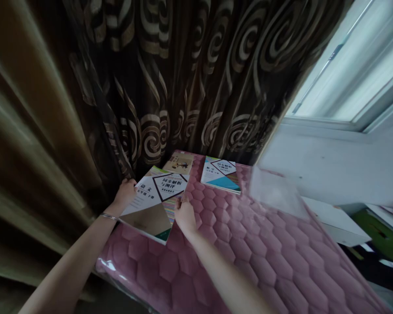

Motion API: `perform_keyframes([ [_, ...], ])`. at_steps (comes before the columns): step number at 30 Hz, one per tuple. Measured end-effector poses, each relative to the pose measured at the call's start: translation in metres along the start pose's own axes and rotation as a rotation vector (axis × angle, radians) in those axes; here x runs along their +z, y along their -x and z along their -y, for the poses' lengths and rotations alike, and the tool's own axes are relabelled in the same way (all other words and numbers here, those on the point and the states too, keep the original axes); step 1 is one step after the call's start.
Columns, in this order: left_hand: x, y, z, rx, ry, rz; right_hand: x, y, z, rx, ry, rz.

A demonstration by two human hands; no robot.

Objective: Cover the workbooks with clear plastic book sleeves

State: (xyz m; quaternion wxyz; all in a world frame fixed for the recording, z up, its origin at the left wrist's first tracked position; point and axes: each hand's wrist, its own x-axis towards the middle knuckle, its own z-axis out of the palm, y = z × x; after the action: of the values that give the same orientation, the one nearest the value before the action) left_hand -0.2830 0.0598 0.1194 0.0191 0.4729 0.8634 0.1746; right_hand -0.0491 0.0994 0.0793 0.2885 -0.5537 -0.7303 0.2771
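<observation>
Head view: left hand (126, 192) and right hand (185, 214) grip opposite edges of workbook (155, 200), cover reads 语文, on pink quilted mat (249, 244) near its left edge. Farther right, second workbook (221, 174), 数学. Curtain (170, 78) close behind; window (353, 69) far right.

Dim overall. Daylight comes only from the window (347, 69) at upper right, blown out and streaked. The curtain (170, 78) goes near black in its folds; its left side smears with motion blur. Wide-angle stretch at the edges. Soft glare on the pink quilted cover's (249, 244) near-left corner. Book (157, 196) text stays legible.
</observation>
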Motion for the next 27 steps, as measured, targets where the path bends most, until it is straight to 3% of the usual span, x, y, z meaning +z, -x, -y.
perform_keyframes([
  [7, 0.002, 0.006, 0.012, -0.017, 0.022, 0.07, -0.007, 0.002, 0.008, 0.041, 0.099, 0.062],
  [13, 0.005, 0.01, 0.007, -0.017, 0.009, 0.094, -0.011, -0.001, 0.007, 0.045, 0.108, 0.076],
  [27, 0.006, 0.014, 0.001, 0.031, -0.058, 0.1, 0.007, 0.004, -0.006, 0.028, -0.053, 0.074],
])
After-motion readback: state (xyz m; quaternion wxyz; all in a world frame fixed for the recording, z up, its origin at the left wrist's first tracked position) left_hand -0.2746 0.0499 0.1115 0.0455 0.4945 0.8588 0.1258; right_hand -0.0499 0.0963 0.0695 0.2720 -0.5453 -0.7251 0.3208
